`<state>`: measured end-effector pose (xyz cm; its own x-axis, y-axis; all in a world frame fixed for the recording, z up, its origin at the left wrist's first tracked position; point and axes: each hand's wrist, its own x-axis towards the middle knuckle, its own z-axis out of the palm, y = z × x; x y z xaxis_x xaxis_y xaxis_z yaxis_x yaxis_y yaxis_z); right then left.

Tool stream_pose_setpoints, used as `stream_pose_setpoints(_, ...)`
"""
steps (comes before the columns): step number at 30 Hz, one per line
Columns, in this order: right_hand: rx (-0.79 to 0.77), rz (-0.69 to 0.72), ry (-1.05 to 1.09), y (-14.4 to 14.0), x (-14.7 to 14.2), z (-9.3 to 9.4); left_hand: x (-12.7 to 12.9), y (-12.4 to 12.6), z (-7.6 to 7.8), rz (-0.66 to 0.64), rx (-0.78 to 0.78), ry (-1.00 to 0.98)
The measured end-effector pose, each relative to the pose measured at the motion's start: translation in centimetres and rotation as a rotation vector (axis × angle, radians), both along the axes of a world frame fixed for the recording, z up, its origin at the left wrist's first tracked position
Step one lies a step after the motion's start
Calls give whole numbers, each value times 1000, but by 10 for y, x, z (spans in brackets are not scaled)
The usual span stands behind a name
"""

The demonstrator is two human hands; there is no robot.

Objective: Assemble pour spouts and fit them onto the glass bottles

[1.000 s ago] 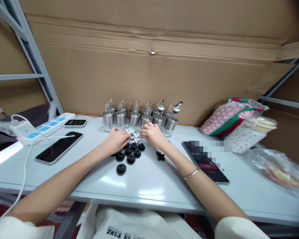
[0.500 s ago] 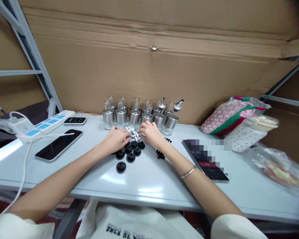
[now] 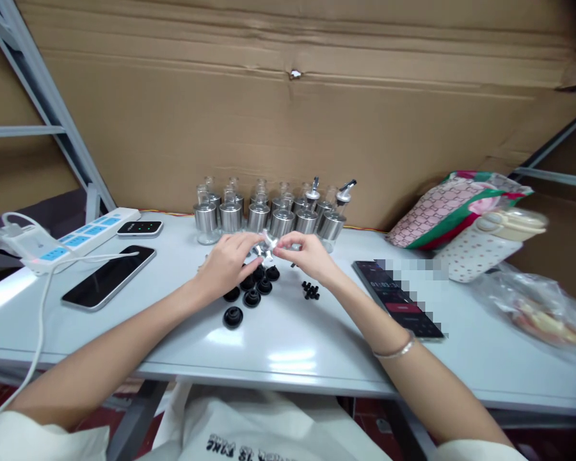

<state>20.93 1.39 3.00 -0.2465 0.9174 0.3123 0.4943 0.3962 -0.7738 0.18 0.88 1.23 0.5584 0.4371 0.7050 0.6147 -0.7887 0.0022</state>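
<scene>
My left hand (image 3: 228, 262) and my right hand (image 3: 310, 255) meet just above the white table (image 3: 292, 339). Their fingertips pinch a small cluster of silver metal spout pieces (image 3: 265, 244). Under the hands lie several black rubber stoppers (image 3: 249, 291), one of them (image 3: 233, 316) apart at the front. A little heap of tiny black parts (image 3: 310, 291) sits right of them. Behind stands a row of small glass bottles with steel sleeves (image 3: 259, 216); two at the right end carry pour spouts (image 3: 344, 191).
On the left are a black phone (image 3: 108, 277), a white power strip (image 3: 81, 238) with cables and a small black device (image 3: 139, 227). On the right lie another phone (image 3: 398, 301), a patterned bag (image 3: 454, 214), a dotted white container (image 3: 489, 250) and a plastic bag (image 3: 542, 317). A cardboard wall stands behind.
Both hands have lifted slightly off the table with the silver pieces between their fingertips, and the right wrist has turned outward. The camera has tilted a little.
</scene>
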Motion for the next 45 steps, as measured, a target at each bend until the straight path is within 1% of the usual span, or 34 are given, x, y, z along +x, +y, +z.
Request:
stream_pose_setpoints(2, -207, 78, 143, -9, 1, 0, 3, -3, 0, -65, 57, -6)
stream_pose_setpoints(4, -315, 123, 205, -17, 1, 0, 5, -7, -1, -122, 99, 13)
stream_pose_setpoints(6, -326, 154, 202, -22, 0, 1, 8, -10, 0, -152, 135, 27)
stream_pose_setpoints(8, -296, 208, 154, -25, -1, 3, 11, -13, 0, -157, 158, 31)
stream_pose_setpoints(12, -259, 416, 49, -25, 3, 9, 15, -19, 2, -207, 156, 43)
stream_pose_setpoints(14, -230, 466, 38, -23, 9, 13, 15, -20, 3, -239, 143, 50)
stream_pose_setpoints(16, -151, 410, 69, -20, 18, 17, 15, -20, 4, -261, 126, 63)
stream_pose_setpoints(18, -61, 295, 96, -16, 29, 20, 15, -19, 4, -271, 122, 98)
stream_pose_setpoints(19, -36, 242, 77, -14, 35, 21, 15, -19, 4, -270, 129, 125)
stream_pose_setpoints(21, -39, 177, -50, -10, 47, 21, 15, -19, 5, -270, 146, 195)
stream_pose_setpoints(25, -141, 171, -333, -3, 60, 13, 15, -20, 5, -304, 126, 267)
stream_pose_setpoints(29, -193, 185, -506, 1, 56, 3, 13, -19, 8, -314, 131, 258)
stream_pose_setpoints(32, -186, 173, -548, 1, 52, -1, 11, -17, 9, -321, 152, 239)
stream_pose_setpoints(35, -140, 138, -581, 1, 51, -4, 11, -15, 10, -326, 151, 220)
stream_pose_setpoints(39, -97, 98, -569, 2, 50, -8, 10, -14, 10, -321, 145, 209)
stream_pose_setpoints(45, -89, 126, -589, 2, 43, -10, 9, -13, 10, -316, 137, 216)
